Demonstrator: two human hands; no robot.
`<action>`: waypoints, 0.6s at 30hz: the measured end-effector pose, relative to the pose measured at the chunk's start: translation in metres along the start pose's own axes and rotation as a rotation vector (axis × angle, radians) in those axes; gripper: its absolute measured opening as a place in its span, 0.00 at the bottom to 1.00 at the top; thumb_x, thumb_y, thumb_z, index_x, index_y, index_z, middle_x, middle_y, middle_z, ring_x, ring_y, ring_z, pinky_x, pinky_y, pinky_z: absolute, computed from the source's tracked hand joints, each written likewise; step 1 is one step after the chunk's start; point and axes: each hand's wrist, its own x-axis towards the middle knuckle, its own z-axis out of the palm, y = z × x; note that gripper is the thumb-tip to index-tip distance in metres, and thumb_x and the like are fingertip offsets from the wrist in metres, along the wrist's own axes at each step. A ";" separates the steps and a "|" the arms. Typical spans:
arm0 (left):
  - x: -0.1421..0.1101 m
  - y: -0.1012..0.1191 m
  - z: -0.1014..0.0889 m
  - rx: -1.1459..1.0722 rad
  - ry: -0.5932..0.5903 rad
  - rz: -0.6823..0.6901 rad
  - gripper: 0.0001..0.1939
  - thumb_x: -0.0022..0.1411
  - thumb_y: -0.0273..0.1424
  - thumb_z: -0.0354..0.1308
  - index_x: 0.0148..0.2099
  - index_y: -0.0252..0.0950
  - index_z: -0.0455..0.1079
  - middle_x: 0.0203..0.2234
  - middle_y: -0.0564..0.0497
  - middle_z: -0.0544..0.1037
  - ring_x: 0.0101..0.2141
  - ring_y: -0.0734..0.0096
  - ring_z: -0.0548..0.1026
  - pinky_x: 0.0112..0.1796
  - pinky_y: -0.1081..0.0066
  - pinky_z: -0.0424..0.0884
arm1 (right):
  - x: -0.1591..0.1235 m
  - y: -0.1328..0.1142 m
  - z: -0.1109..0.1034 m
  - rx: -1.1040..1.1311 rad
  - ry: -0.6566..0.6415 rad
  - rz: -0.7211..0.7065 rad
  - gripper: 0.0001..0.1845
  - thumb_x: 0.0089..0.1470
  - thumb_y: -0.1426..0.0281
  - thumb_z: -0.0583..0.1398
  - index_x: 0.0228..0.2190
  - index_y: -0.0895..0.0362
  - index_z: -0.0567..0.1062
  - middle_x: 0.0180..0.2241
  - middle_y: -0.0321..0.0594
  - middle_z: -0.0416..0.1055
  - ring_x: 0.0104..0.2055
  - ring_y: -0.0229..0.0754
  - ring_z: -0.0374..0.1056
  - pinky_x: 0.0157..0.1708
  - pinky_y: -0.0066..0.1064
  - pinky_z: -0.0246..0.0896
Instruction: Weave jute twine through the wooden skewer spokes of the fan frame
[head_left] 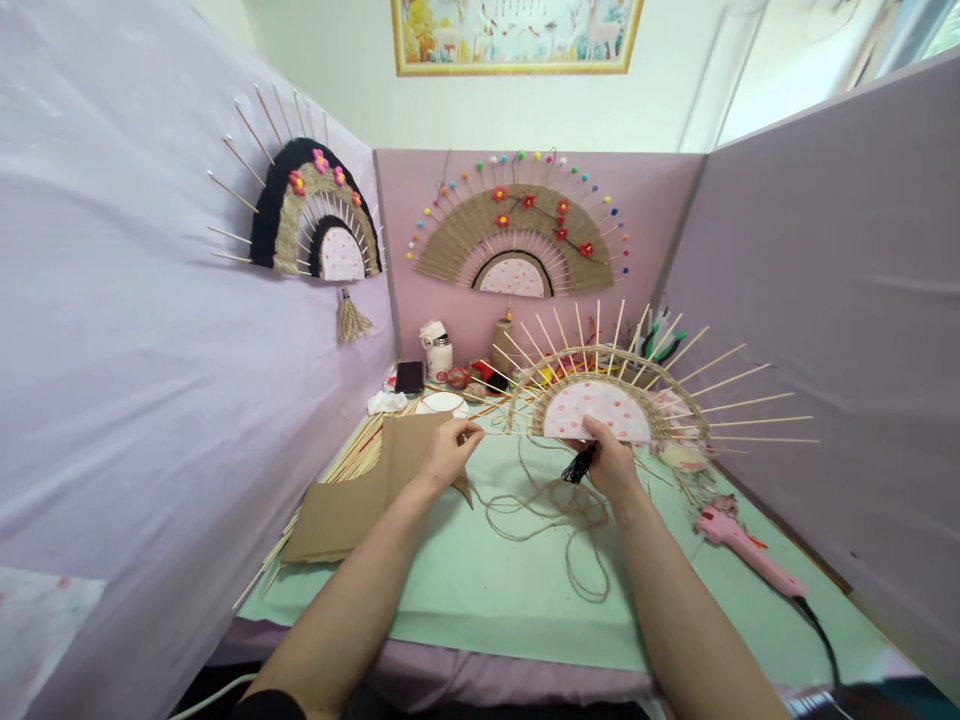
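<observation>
Over the mint-green counter [450, 605], the half-round fan [596, 402] of pale wooden sticks [712, 365], tan twine [658, 419] and pink-dotted white panel [577, 412] looks light but snappable, best held by the panel, where the right hand [613, 466] has its grip, while the left hand [448, 455] pinches a thin pale strand [493, 433].

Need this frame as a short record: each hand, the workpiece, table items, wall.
left hand: fingertips at the fan-shaped piece's lower-left side; stick or twine, unclear
right hand: grips the bottom edge, thumb over the dotted panel
workpiece: fan-shaped piece, woven bands, bare sticks radiating outward
tassel: black, hanging below the workpiece
table: loose twine mid-table; cardboard left; pink glue gun right
walls: finished-looking fans on left and back
</observation>
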 end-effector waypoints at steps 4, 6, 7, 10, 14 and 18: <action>0.004 -0.009 -0.008 0.055 0.048 0.043 0.09 0.53 0.34 0.56 0.33 0.35 0.73 0.29 0.48 0.75 0.30 0.70 0.69 0.32 0.70 0.63 | 0.001 0.000 -0.002 0.001 -0.006 0.025 0.14 0.37 0.76 0.66 0.30 0.56 0.71 0.25 0.33 0.75 0.27 0.39 0.73 0.30 0.37 0.75; 0.006 -0.010 -0.012 0.037 0.062 0.024 0.09 0.53 0.34 0.57 0.34 0.35 0.74 0.30 0.48 0.75 0.31 0.70 0.69 0.34 0.70 0.63 | 0.002 0.000 -0.003 0.005 0.003 0.041 0.13 0.37 0.76 0.65 0.29 0.57 0.71 0.25 0.33 0.75 0.27 0.39 0.73 0.30 0.37 0.75; 0.007 -0.010 -0.014 0.018 0.066 0.003 0.09 0.52 0.34 0.57 0.34 0.35 0.74 0.30 0.48 0.76 0.31 0.69 0.69 0.34 0.70 0.63 | 0.003 0.000 -0.003 0.013 0.008 0.051 0.12 0.37 0.76 0.65 0.29 0.57 0.71 0.24 0.33 0.74 0.26 0.39 0.72 0.29 0.37 0.75; 0.009 -0.008 -0.021 -0.079 0.053 -0.089 0.10 0.51 0.36 0.58 0.32 0.35 0.74 0.29 0.48 0.76 0.31 0.70 0.69 0.34 0.70 0.63 | 0.006 -0.001 -0.005 0.041 0.013 0.075 0.11 0.38 0.76 0.65 0.29 0.58 0.71 0.24 0.33 0.75 0.26 0.39 0.73 0.28 0.36 0.75; 0.010 -0.011 -0.029 -0.305 -0.108 -0.231 0.13 0.47 0.39 0.61 0.30 0.33 0.73 0.23 0.52 0.73 0.25 0.75 0.66 0.29 0.73 0.60 | 0.008 -0.006 -0.006 0.067 0.013 0.124 0.11 0.39 0.76 0.64 0.29 0.57 0.71 0.25 0.34 0.75 0.26 0.39 0.72 0.28 0.34 0.74; 0.009 -0.017 -0.035 -0.611 -0.253 -0.428 0.16 0.42 0.38 0.66 0.31 0.32 0.73 0.24 0.51 0.72 0.23 0.80 0.63 0.24 0.77 0.56 | 0.006 -0.011 -0.005 0.106 -0.014 0.191 0.10 0.39 0.77 0.63 0.29 0.57 0.71 0.25 0.34 0.76 0.26 0.39 0.73 0.31 0.34 0.74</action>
